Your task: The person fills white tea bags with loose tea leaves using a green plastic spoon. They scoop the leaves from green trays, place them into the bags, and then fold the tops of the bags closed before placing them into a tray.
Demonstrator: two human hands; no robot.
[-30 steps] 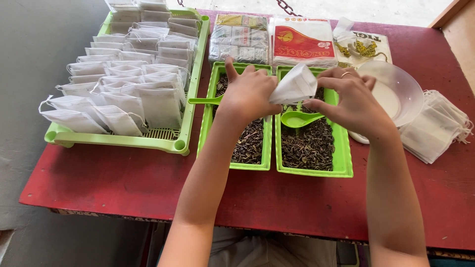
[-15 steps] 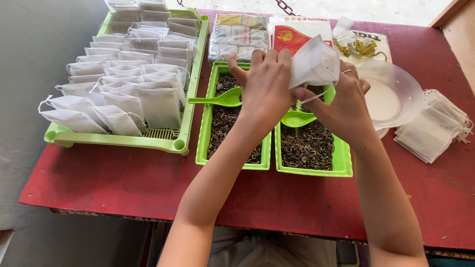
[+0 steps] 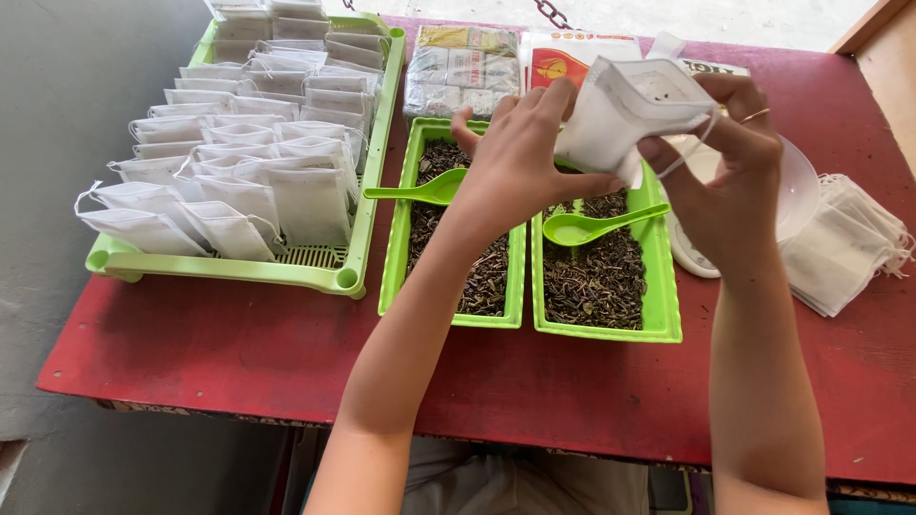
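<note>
I have lifted the bag higher; both hands' fingers pinch it, mouth facing me, above the right tray.

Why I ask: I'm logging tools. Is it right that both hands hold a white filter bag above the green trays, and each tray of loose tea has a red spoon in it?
Not quite: the head view shows the spoons are green, not red. The rest stands: left hand and right hand hold the white filter bag above the green trays.
</note>
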